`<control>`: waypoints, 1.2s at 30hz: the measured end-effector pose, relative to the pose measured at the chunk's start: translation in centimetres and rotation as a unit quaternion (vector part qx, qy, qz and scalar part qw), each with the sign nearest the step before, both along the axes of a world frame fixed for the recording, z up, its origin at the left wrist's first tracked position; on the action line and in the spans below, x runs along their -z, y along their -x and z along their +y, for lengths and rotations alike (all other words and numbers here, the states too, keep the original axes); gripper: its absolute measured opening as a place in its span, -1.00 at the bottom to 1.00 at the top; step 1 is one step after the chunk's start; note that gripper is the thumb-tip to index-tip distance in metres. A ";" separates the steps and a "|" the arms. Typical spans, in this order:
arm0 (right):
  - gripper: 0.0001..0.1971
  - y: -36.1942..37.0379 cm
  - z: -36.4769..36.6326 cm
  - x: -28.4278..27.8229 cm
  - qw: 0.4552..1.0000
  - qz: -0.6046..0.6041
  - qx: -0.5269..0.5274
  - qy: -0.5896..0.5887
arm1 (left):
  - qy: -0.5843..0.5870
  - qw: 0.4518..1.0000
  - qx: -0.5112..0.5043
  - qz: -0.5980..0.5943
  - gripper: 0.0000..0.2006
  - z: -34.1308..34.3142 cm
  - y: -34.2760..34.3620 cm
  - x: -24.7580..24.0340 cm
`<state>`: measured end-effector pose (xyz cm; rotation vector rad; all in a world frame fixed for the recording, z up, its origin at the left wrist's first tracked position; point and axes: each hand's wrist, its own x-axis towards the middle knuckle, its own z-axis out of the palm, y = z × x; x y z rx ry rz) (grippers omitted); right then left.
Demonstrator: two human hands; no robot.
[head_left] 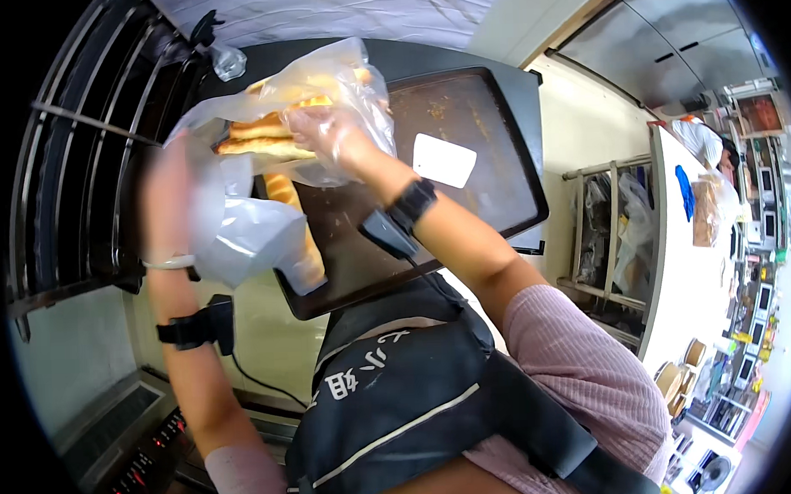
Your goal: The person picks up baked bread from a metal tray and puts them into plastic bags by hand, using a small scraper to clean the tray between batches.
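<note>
Long golden bread sticks [266,147] lie inside a clear plastic bag [359,78] over the far left of a dark baking tray [460,105]. My right hand [329,138] is closed around the bag at the near end of the bread, with thin plastic over its fingers. My left hand [169,203] is beside the bag's left side; motion smears it and its fingers cannot be made out. Whitish plastic [256,239] hangs next to it. Below, another bread stick [294,224] lies along the tray's left edge, partly covered by that plastic.
On the tray lies a white card [445,160]. A black metal rack [86,127] stands close on my left, with a spray bottle [226,59] behind it. Red-lit control panels [142,474] are at lower left. Rightward, a person [701,140] is beyond a white counter [675,263].
</note>
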<state>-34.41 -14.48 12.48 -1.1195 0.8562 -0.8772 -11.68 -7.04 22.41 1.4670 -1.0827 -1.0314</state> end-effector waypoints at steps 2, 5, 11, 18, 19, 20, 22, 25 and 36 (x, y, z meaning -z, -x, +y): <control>-0.79 4.9 1.6 0.2 0.945 0.174 0.128 0.247 | -0.012 1.000 -0.005 0.006 -0.62 -1.4 -1.6 -0.4; -0.79 13.7 2.1 6.4 0.855 0.299 0.223 0.361 | -0.034 0.998 0.018 -0.052 -0.63 -4.5 -3.3 -1.4; -0.15 21.4 4.9 8.5 0.607 0.750 -0.152 0.213 | -0.003 0.986 0.165 -0.005 -0.62 -11.7 0.9 -5.4; -0.44 18.1 3.7 9.0 0.450 0.802 -0.253 0.300 | 0.081 0.989 0.107 -0.059 -0.67 -10.3 -1.7 -6.7; -0.47 19.7 3.7 9.1 0.491 0.791 -0.213 0.296 | 0.029 0.990 0.125 -0.050 -0.65 -13.2 -3.5 -3.4; -0.51 19.7 3.6 8.8 0.535 0.756 -0.190 0.326 | -0.016 0.997 0.079 -0.004 -0.62 -11.7 -4.3 -3.1; -0.67 19.6 4.7 7.8 0.612 0.730 -0.128 0.275 | 0.012 0.998 0.069 -0.007 -0.59 -8.7 -3.1 -2.8; -0.68 15.7 8.8 3.1 0.700 0.678 -0.124 0.184 | -0.033 0.994 -0.049 -0.091 -0.54 -2.7 -5.0 -1.0; -0.50 3.3 16.4 18.2 0.864 0.502 0.010 -0.037 | -0.240 0.964 0.110 0.040 -0.42 20.5 0.3 25.2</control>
